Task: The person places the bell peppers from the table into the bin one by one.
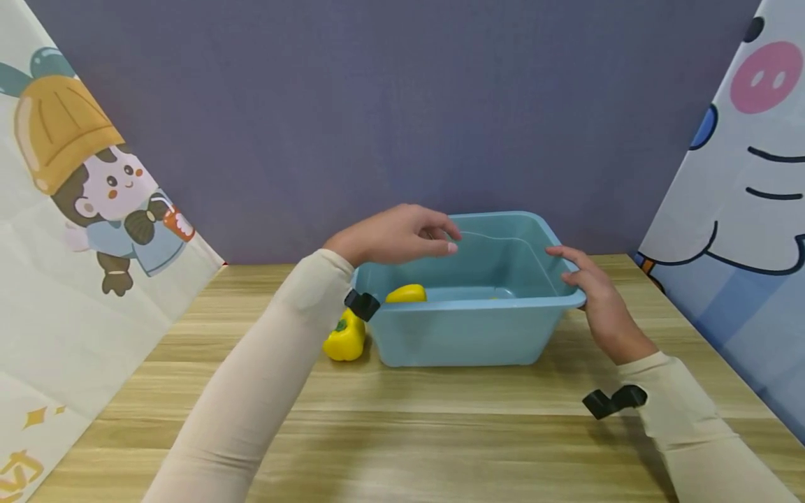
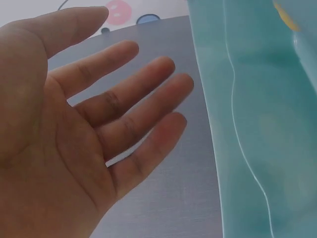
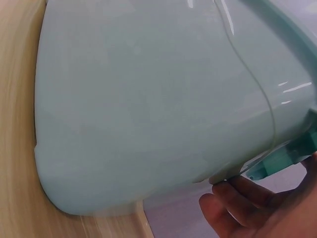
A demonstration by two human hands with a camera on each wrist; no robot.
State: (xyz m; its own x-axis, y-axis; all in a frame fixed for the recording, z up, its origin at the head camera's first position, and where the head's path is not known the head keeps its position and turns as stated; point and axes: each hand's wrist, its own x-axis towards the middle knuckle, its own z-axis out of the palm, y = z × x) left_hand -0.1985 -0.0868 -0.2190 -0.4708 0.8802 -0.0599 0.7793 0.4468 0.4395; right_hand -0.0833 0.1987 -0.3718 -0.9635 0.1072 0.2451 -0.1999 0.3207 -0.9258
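A light blue plastic basin (image 1: 465,337) stands on the wooden table. My left hand (image 1: 402,236) hovers over its left back part, holding nothing; in the left wrist view its fingers (image 2: 148,89) are spread and slightly bent. At the basin's right side my right hand (image 1: 600,304) grips the rim; the right wrist view shows fingertips (image 3: 233,198) against the outer wall under the rim. Inside the basin lies a yellow item (image 1: 407,293), partly hidden by the front wall. A yellow bell pepper (image 1: 346,340) rests on the table by the basin's left end, partly behind my left sleeve.
A grey-purple panel (image 1: 402,105) rises behind the basin. Cartoon-printed white sheets flank the table (image 1: 440,433) on the left (image 1: 75,300) and the right (image 1: 742,209). Black mounts sit on both wrists.
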